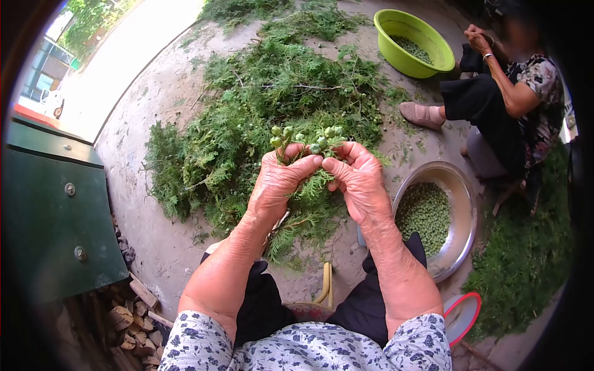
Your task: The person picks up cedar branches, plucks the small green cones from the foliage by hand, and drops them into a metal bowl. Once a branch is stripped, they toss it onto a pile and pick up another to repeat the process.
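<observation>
left hand (279, 185) closed around the sprig (307, 137), held up between both hands | right hand (359, 185) pinching the sprig's green cones with thumb and fingertips | steel bowl (463, 213) of green cones just right of right hand | cut greenery (247, 99) heaped on ground beyond | seated person (513, 105), green basin (396, 59) farther right

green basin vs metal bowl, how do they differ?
Material: the green basin looks like bright plastic; the metal bowl is shiny silver. Place: the green basin sits far off by another person; the metal bowl lies beside the right hand, which shares a sprig with the left hand. Fill: the green basin shows a thin layer, the metal bowl a broader heap. Both sit on the ground and hold small green bits.
</observation>
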